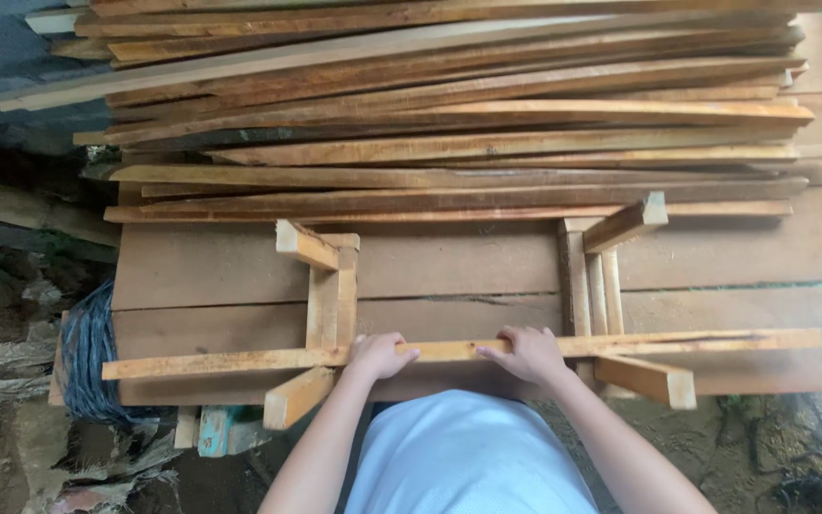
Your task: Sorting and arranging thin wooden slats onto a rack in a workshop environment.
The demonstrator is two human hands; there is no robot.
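Closest in, the person in the pale blue shirt leans over the near edge of the desk (240, 266) with both arms reaching forward. The left hand (378, 354) and the right hand (528, 354) are both curled over one long wooden strip (192, 363), fingers wrapped on top of it, side by side near its middle with a short bare stretch of wood between them. That strip runs straight across in front of the person, left to right, so its long axis lies crosswise to the arms, and its two ends reach well out past either hand; neither hand is nearer to it than the other, since both are already on it. It rests in two wooden cradles, the left cradle (321, 286) just beside the left hand and the right cradle (601, 276) just beside the right hand, each with angled blocks rising on both sides of the strip. Beyond them, across the bare boards, lies a broad stack of similar strips (468, 105), all lying the same way.
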